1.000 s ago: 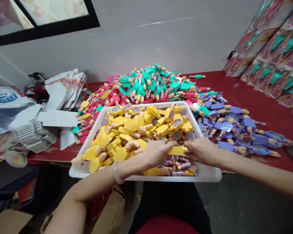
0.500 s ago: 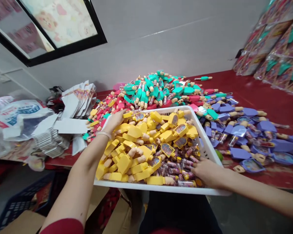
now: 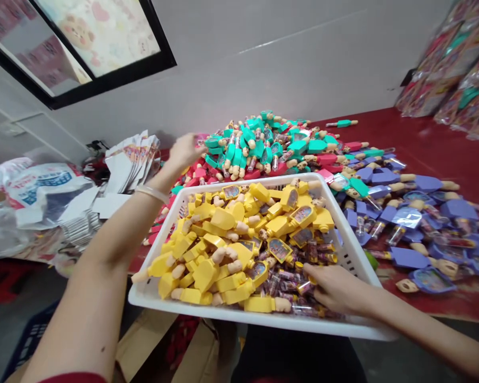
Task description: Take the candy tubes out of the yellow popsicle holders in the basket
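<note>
Yellow toys [image 3: 222, 218] are heaped to the edge of the basket [image 3: 147, 302], so ngl a bump from the right hand [image 3: 339, 290], fingers bent at the tubes [image 3: 289, 275] inside, could spill some; can't tell either hand's grip, left hand [image 3: 184, 152] by the green toys [image 3: 234, 160].

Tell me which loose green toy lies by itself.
The green toy at the back near the wall, with bare red table around it; the other loose green ones lie among other toys.
</note>
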